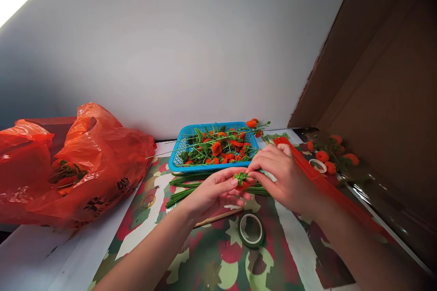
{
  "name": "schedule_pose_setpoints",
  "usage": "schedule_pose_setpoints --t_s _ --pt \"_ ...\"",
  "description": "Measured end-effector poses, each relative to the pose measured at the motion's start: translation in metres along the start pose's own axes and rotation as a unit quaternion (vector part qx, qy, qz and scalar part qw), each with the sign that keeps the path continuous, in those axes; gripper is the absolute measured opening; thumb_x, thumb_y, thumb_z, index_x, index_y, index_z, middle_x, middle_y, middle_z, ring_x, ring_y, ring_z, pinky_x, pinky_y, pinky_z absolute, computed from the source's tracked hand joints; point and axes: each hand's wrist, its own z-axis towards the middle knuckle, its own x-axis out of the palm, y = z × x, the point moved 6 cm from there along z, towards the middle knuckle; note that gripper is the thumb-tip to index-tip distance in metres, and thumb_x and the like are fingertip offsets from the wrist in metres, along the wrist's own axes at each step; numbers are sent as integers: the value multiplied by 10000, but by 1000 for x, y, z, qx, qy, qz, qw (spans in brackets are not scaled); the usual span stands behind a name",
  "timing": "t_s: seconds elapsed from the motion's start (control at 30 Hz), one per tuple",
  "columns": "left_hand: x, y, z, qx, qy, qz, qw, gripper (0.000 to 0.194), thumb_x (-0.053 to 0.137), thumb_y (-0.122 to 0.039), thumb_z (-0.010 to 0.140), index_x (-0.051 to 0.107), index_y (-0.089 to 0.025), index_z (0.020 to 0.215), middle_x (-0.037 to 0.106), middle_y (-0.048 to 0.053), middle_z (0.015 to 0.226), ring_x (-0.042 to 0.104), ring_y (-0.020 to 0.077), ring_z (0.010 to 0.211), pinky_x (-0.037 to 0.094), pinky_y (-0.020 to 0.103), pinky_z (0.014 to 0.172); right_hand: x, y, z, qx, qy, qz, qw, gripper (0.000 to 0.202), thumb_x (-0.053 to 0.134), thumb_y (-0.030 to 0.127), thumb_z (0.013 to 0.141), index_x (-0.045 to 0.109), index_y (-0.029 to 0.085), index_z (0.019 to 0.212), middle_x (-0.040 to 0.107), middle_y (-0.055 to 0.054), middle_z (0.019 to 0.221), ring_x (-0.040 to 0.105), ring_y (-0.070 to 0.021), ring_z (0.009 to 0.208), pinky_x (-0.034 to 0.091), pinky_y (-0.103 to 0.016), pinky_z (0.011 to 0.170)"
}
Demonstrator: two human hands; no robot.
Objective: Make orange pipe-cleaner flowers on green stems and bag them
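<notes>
Between the thumb and fingers of my left hand [218,191] is a small orange pipe-cleaner flower [241,185], its green leafy base turned up. The thumb and forefinger of my right hand [276,175] are pinched together at the right edge of that green base. Just behind my hands stands a blue plastic basket [172,161], filled with orange flower heads [216,148] and green leaf pieces. Green pipe-cleaner stems [182,195] lie in front of it, partly hidden by my hands. A roll of dark green tape [251,231] rests nearer to me.
A red plastic bag [112,154] with flowers inside stands at the left. Red pipe cleaners [303,168] stretch along the right, beside a white tape roll [317,166] and finished orange flowers [322,156]. A thin wooden stick [218,217] lies below my left hand. Cardboard [382,77] rises at the right.
</notes>
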Motion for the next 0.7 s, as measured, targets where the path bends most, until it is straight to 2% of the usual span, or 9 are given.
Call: schedule_pose_setpoints --t_s 0.1,0.27,0.5,0.6,0.7 --pt "-6 -3 1 34 -55 -6 998 358 754 -270 728 666 -183 1064 663 44 944 666 126 751 508 221 684 -3 3 0 -36 -10 -31 999 181 477 193 934 579 192 784 654 -7 774 501 -162 793 231 -349 751" --pt "-6 -12 -1 90 -112 101 984 305 776 -213 693 702 -156 983 698 35 832 649 129 739 531 258 725 -3 9 -3 -49 -14 -82 995 210 455 199 945 571 187 771 642 7 756 498 -158 778 223 -361 762" --pt "8 -17 -6 139 -126 211 959 238 753 -210 702 729 -157 933 721 69 944 641 188 865 526 293 779 1 22 -5 -33 16 -169 985 224 434 155 923 564 178 741 612 -3 722 474 -170 753 228 -386 786" --pt "9 -15 -6 131 -131 232 955 266 747 -242 710 722 -152 959 713 67 872 636 187 808 529 298 732 1 23 -6 -23 25 -185 982 209 445 159 916 577 182 755 617 -6 730 480 -177 764 230 -398 804" --pt "5 -13 -7 124 -161 237 950 317 757 -277 699 708 -145 983 694 53 779 625 170 718 531 294 671 2 19 -6 -5 38 -179 983 149 509 201 896 595 185 776 628 -5 735 494 -185 787 230 -404 821"
